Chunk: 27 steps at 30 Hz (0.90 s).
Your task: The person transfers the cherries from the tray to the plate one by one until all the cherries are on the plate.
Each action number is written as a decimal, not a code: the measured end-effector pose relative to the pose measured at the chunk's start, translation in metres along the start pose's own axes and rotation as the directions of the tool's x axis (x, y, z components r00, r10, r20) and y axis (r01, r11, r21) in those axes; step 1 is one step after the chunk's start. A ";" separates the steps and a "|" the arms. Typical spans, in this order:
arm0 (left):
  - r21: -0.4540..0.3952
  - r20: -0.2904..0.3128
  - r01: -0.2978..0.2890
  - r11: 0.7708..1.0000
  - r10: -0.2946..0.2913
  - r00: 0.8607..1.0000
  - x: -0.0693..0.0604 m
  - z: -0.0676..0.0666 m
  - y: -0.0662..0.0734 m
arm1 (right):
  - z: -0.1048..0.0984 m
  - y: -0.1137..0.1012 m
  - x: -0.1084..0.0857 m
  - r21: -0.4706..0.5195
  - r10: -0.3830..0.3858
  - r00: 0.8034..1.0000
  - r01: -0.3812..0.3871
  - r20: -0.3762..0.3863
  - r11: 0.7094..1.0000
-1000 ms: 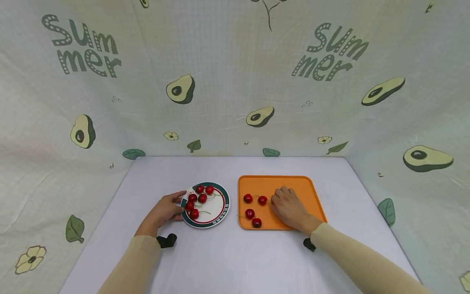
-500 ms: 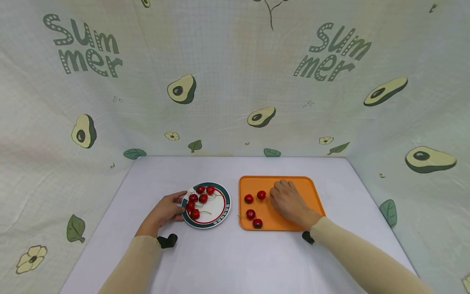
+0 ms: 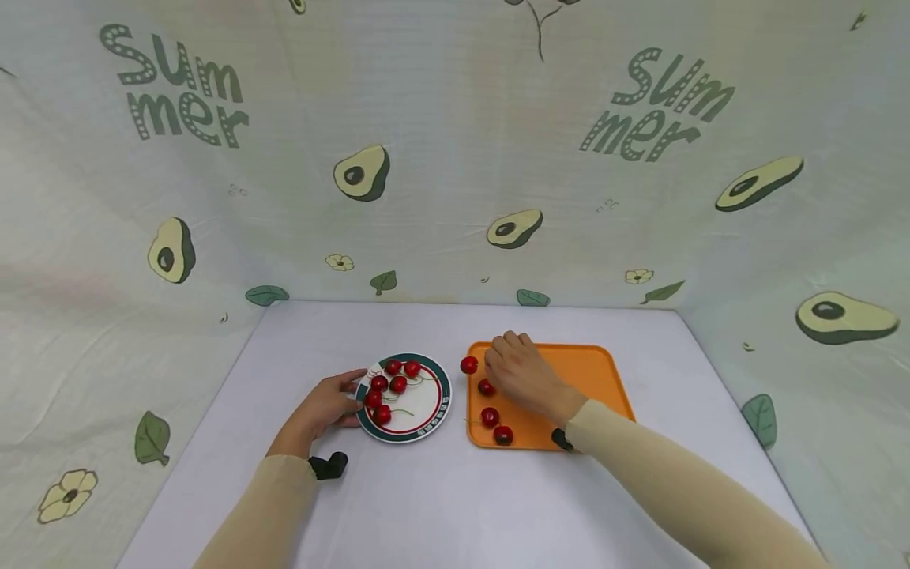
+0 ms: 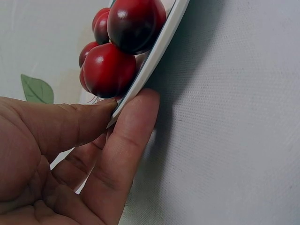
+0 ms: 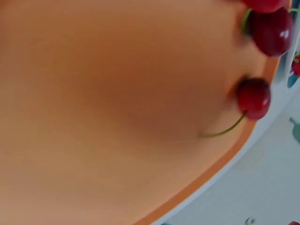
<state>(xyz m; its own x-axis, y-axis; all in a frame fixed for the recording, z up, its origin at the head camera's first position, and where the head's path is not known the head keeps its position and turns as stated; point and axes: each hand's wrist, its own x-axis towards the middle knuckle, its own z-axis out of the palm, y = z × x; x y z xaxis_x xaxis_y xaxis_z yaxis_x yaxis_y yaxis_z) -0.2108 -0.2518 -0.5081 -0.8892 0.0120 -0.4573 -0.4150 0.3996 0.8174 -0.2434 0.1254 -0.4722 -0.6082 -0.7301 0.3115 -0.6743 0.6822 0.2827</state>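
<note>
My left hand (image 3: 324, 408) pinches the left rim of a round white plate (image 3: 426, 395) with a green border; the left wrist view shows its thumb (image 4: 84, 122) above the rim and a finger (image 4: 133, 126) beneath. Several red cherries (image 3: 398, 384) lie on the plate. Over the left part of the orange tray (image 3: 583, 371) is my right hand (image 3: 524, 371), fingers curled. A cherry (image 3: 468, 364) hangs at its left, over the tray's back left corner, apparently held by its stem; the fingertips are hidden. Three cherries, among them one at the front (image 3: 503, 435), lie in the tray.
Plate and tray stand side by side on a white table (image 3: 426, 506), with a narrow gap between them. A patterned cloth (image 3: 426, 261) rises behind the table and along its sides. Each wrist carries a small black device (image 3: 329, 466).
My right hand has moved left and slightly back, and one cherry has moved with it from the tray's middle to its left edge. The left hand keeps its grip on the plate.
</note>
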 end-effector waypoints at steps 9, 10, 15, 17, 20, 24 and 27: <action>-0.002 0.007 -0.014 1.000 0.014 1.000 -0.001 -0.001 0.002 | 0.004 -0.044 0.042 -0.012 -0.108 0.994 0.108 0.005 0.994; -0.004 0.005 -0.010 1.000 0.010 1.000 -0.001 -0.001 0.001 | 0.005 -0.049 0.045 -0.018 -0.122 0.993 0.122 0.010 0.992; -0.008 0.001 -0.003 1.000 0.003 1.000 0.001 0.000 -0.002 | 0.014 -0.068 0.057 -0.038 -0.173 0.984 0.174 0.032 0.984; -0.007 0.002 -0.008 1.000 0.008 1.000 0.002 0.000 -0.002 | 0.018 -0.073 0.059 -0.037 -0.185 0.982 0.186 0.043 0.982; -0.005 0.003 -0.014 1.000 0.014 1.000 0.002 0.000 -0.002 | 0.022 -0.080 0.062 -0.017 -0.187 0.979 0.189 0.081 0.982; -0.002 0.002 -0.015 1.000 0.015 1.000 0.003 0.000 -0.003 | 0.026 -0.086 0.064 -0.005 -0.175 0.978 0.177 0.110 0.984; 0.003 0.001 -0.017 1.000 0.017 1.000 0.003 0.000 -0.004 | 0.028 -0.090 0.064 -0.019 -0.172 0.979 0.175 0.111 0.984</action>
<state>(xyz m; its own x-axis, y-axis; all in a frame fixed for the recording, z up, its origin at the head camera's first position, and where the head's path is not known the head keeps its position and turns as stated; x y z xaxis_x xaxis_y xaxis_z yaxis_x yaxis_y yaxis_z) -0.2117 -0.2535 -0.5121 -0.8960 0.0195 -0.4436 -0.3993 0.4017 0.8241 -0.2338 0.0162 -0.5026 -0.5262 -0.8360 0.1554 -0.7620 0.5447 0.3502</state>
